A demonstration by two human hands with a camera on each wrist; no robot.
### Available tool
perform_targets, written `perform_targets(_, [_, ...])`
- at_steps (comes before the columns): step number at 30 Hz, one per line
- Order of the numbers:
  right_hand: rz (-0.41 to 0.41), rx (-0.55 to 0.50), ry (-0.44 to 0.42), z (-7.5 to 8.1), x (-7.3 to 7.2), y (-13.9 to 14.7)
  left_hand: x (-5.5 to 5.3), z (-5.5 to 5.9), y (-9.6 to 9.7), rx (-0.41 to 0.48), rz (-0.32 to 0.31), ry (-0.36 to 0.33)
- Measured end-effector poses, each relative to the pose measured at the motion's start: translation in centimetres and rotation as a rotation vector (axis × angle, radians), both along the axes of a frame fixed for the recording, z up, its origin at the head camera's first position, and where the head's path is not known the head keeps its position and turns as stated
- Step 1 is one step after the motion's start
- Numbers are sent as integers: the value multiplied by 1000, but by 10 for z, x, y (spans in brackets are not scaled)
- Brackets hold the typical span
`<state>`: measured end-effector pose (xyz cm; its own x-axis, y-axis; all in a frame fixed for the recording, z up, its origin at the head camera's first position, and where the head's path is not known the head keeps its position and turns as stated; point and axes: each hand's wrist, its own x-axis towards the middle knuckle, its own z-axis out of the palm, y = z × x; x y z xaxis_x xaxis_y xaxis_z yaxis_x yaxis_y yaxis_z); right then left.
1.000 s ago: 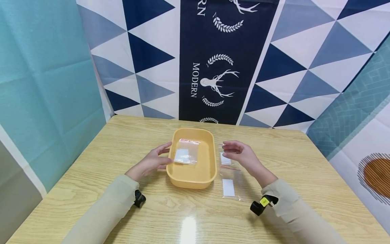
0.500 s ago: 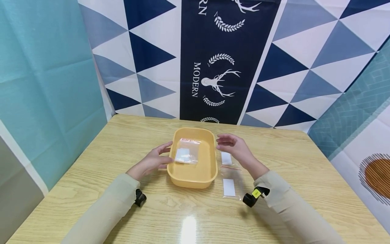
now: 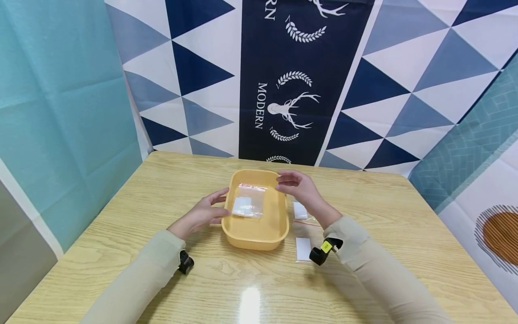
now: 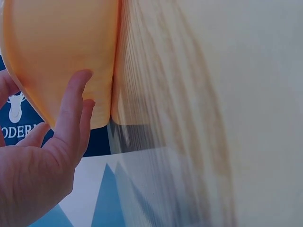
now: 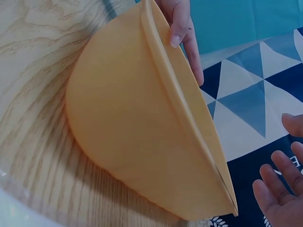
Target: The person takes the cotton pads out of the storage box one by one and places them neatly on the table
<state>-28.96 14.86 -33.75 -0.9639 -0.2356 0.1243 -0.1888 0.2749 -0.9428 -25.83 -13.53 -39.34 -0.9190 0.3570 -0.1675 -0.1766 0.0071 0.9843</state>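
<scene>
A yellow plastic basin (image 3: 255,231) stands on the table, a clear zip-lock bag with a white card (image 3: 247,202) lying in its left part. My left hand (image 3: 201,212) holds the basin's left side, thumb over the rim and fingers along the outer wall. The left wrist view shows those fingers (image 4: 78,101) against the outside. My right hand (image 3: 297,186), fingers loosely bent and holding nothing, hovers over the basin's far right rim. In the right wrist view the right hand (image 5: 284,189) is apart from the basin wall.
Two more clear zip-lock bags with white cards lie right of the basin: a farther bag (image 3: 300,210) and a nearer bag (image 3: 303,249), both partly hidden by the right arm. A patterned cloth (image 3: 283,67) hangs behind the wooden table (image 3: 226,279).
My right hand has moved left and away from me, from above the farther bag to the basin's far right rim. My left hand and the basin have stayed put.
</scene>
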Motion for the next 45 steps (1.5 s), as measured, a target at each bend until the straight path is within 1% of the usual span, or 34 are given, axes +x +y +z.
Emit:
perform_targets(4, [-25, 5, 1, 1, -6, -9, -1, 0, 1, -2, 14, -5])
perform_targets(8, [-33, -6, -5, 1, -13, -17, -1, 1, 1, -2, 29, -14])
perform_targets(15, [-39, -40, 4, 1, -19, -31, -1, 2, 1, 3, 4, -2])
perform_targets(23, [-77, -53, 10, 0, -31, -45, -1, 1, 0, 1, -2, 5])
perform_targets(28, [-111, -77, -15, -1, -38, -54, 0, 1, 0, 0, -2, 2])
perform_targets(34, [-170, -105, -57, -7, -49, -63, 0, 0, -2, 0, 1, 8])
perform_targets(40, [-225, -110, -96, -15, -56, -70, 0, -1, -2, -6, 0, 9])
perform_targets(45, [-229, -95, -86, -22, -59, -76, 0, -1, -2, -8, -1, 7])
